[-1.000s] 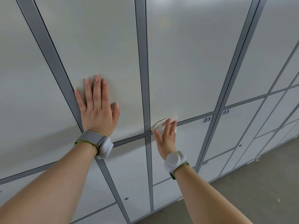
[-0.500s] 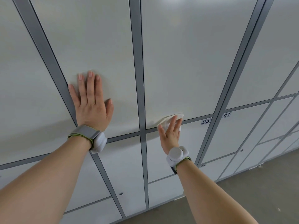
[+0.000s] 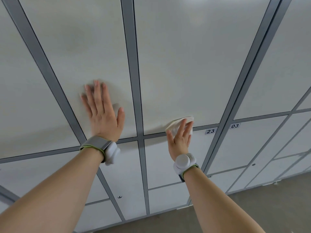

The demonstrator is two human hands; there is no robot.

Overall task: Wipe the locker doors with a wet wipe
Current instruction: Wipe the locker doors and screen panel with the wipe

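Note:
A wall of white locker doors in grey frames fills the view. My left hand [image 3: 102,113] lies flat with straight fingers against one tall door [image 3: 80,52]; it is blurred. My right hand [image 3: 179,138] presses a white wet wipe [image 3: 175,125] with straight fingers against the bottom edge of the neighbouring tall door [image 3: 185,61], just left of the label 23 [image 3: 210,131]. Part of the wipe is hidden under my fingers.
Grey frame bars [image 3: 133,78] separate the doors. Smaller doors with round locks [image 3: 119,197] sit below, one labelled 03 [image 3: 235,126]. The grey concrete floor [image 3: 277,207] shows at the lower right.
My right hand has slid the wipe to the right along the door's bottom edge. My left hand has shifted right on its door and is now blurred.

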